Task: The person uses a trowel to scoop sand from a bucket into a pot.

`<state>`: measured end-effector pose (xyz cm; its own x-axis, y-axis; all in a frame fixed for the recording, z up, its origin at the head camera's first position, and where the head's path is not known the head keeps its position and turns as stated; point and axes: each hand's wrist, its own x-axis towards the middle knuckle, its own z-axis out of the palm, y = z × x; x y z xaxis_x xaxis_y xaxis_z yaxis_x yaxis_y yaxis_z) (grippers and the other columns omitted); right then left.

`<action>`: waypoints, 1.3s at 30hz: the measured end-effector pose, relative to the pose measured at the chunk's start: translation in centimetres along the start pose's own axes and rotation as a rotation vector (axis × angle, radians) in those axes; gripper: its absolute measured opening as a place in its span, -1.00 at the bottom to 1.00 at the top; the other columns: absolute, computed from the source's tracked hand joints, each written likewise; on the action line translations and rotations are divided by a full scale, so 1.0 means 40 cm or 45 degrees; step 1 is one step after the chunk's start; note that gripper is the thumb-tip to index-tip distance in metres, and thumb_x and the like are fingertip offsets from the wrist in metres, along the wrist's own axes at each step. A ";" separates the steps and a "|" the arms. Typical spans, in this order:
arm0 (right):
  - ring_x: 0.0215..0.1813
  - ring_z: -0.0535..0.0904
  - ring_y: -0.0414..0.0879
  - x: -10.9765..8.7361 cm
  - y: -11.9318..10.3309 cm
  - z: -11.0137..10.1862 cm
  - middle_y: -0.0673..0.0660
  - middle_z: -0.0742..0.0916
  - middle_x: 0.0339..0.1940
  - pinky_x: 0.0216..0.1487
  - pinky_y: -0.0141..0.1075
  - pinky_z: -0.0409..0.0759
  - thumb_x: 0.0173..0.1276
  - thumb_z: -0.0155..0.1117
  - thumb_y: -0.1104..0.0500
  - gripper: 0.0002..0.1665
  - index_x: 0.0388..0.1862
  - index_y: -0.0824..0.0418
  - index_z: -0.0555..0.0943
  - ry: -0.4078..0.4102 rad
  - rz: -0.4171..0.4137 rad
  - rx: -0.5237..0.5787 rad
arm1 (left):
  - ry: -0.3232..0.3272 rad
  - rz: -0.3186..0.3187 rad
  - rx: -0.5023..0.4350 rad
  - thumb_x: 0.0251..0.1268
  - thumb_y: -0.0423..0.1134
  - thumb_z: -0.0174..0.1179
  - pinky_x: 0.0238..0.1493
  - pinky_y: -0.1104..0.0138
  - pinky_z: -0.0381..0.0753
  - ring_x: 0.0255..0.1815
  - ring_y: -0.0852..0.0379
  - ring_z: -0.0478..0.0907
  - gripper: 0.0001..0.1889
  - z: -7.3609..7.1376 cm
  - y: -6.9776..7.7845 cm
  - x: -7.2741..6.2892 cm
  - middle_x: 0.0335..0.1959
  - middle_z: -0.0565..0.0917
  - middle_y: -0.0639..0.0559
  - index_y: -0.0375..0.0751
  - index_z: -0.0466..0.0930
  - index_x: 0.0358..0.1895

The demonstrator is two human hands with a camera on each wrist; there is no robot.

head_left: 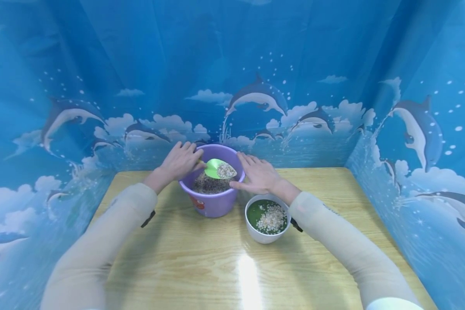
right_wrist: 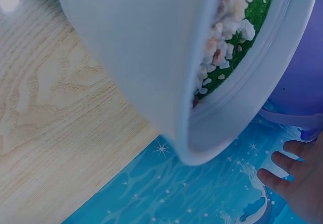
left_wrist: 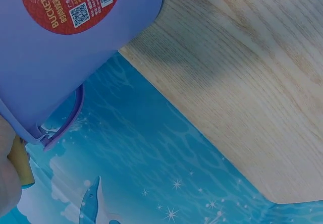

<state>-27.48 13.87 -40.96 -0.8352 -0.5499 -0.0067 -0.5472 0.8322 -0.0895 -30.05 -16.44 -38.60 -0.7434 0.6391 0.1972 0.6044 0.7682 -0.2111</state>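
My left hand (head_left: 180,162) grips the handle (left_wrist: 20,162) of a small green trowel (head_left: 212,168), with pale pebbles heaped on its blade. The trowel is over the purple bucket (head_left: 215,208), which holds a mix of darker gravel. My right hand (head_left: 258,175) is at the bucket's right rim, fingers extended, holding nothing; those straight fingers also show at the edge of the right wrist view. Beneath the right wrist stands a white pot (right_wrist: 131,37), containing a green layer (head_left: 255,211) partly covered by pale pebbles (head_left: 273,218).
Both containers stand on a light wooden table (head_left: 186,267). A blue curtain (head_left: 170,64) printed with dolphins surrounds the table at the back and sides. The bucket's purple carry handle (left_wrist: 68,123) hangs on its outside.
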 end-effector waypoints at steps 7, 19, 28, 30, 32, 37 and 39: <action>0.71 0.20 0.35 0.000 -0.001 0.000 0.34 0.15 0.76 0.58 0.32 0.30 0.35 -0.27 -0.75 0.42 0.77 0.24 -0.22 -0.007 0.008 0.007 | -0.014 -0.023 -0.013 0.59 0.20 0.09 -0.08 0.11 0.43 -0.17 -0.08 0.47 -0.58 -0.001 0.001 0.000 -0.24 0.55 -0.11 -0.13 0.45 -0.09; 0.72 0.17 0.33 -0.003 -0.004 -0.002 0.32 0.14 0.77 0.61 0.32 0.26 0.40 -0.16 -0.69 0.37 0.77 0.23 -0.20 -0.013 0.030 0.031 | -0.026 -0.050 -0.029 0.60 0.19 0.08 -0.06 0.09 0.44 -0.14 -0.08 0.47 -0.61 -0.012 0.000 -0.003 -0.22 0.55 -0.12 -0.11 0.47 -0.07; 0.74 0.14 0.34 -0.015 0.006 -0.010 0.32 0.10 0.78 0.62 0.31 0.25 0.39 -0.16 -0.69 0.38 0.77 0.25 -0.19 0.007 0.020 0.021 | -0.033 -0.050 -0.008 0.60 0.20 0.08 -0.05 0.09 0.43 -0.16 -0.07 0.45 -0.58 -0.023 0.000 -0.011 -0.23 0.54 -0.12 -0.13 0.47 -0.07; 0.74 0.13 0.33 -0.022 0.012 -0.013 0.31 0.09 0.79 0.62 0.30 0.24 0.37 -0.20 -0.72 0.41 0.76 0.26 -0.20 0.007 0.019 0.007 | -0.028 -0.047 -0.008 0.60 0.20 0.08 -0.05 0.10 0.43 -0.16 -0.07 0.45 -0.59 -0.025 0.001 -0.012 -0.23 0.55 -0.12 -0.13 0.48 -0.07; 0.74 0.13 0.32 -0.030 0.019 -0.014 0.31 0.08 0.79 0.63 0.29 0.24 0.32 -0.31 -0.79 0.46 0.76 0.27 -0.19 0.010 0.010 -0.011 | -0.023 -0.044 -0.007 0.60 0.20 0.08 -0.06 0.10 0.43 -0.17 -0.06 0.44 -0.58 -0.027 0.001 -0.014 -0.23 0.55 -0.11 -0.12 0.48 -0.08; 0.74 0.12 0.32 -0.056 0.033 -0.009 0.34 0.10 0.78 0.62 0.30 0.24 0.24 -0.47 -0.86 0.52 0.76 0.27 -0.15 0.011 -0.020 -0.038 | -0.017 -0.043 -0.015 0.60 0.21 0.07 -0.07 0.11 0.42 -0.19 -0.04 0.42 -0.57 -0.037 0.005 -0.018 -0.24 0.54 -0.10 -0.12 0.50 -0.08; 0.75 0.11 0.31 -0.070 0.037 -0.006 0.33 0.08 0.78 0.62 0.31 0.23 0.27 -0.40 -0.83 0.49 0.76 0.25 -0.16 0.008 -0.024 -0.035 | -0.014 -0.044 -0.020 0.60 0.22 0.06 -0.07 0.11 0.42 -0.19 -0.03 0.42 -0.56 -0.042 0.007 -0.019 -0.24 0.54 -0.09 -0.13 0.51 -0.08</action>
<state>-25.98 16.65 -40.83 -0.8251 -0.5649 0.0009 -0.5639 0.8235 -0.0617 -28.83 -16.66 -37.20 -0.7672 0.6115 0.1936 0.5825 0.7906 -0.1891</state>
